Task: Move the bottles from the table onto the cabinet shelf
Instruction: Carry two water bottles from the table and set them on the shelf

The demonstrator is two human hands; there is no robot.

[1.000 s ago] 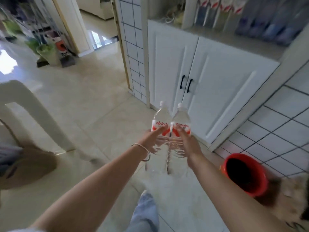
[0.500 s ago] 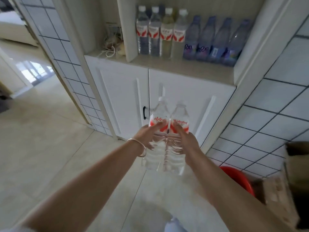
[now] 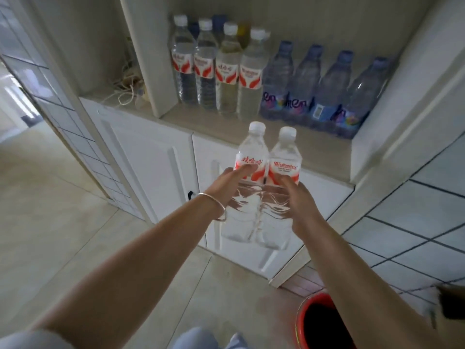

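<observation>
Two clear water bottles with white caps and red-and-white labels are pressed side by side, upright, in front of the cabinet. My left hand [image 3: 230, 183] grips the left bottle [image 3: 249, 157] and my right hand [image 3: 298, 200] grips the right bottle [image 3: 285, 159]. They hang just below and before the front edge of the cabinet shelf [image 3: 314, 149]. At the back of the shelf stands a row of several red-labelled bottles [image 3: 227, 71] and, to their right, several blue bottles [image 3: 324, 91].
White cabinet doors [image 3: 151, 167] with black handles close the space under the shelf. A divider panel [image 3: 148, 56] separates a left niche holding tangled cords [image 3: 124, 89]. A red bucket [image 3: 300, 321] sits on the floor at lower right. Tiled walls flank both sides.
I have come closer to the cabinet and both hands have raised the two bottles up to shelf height; the shelf and its bottle rows now fill the upper view.
</observation>
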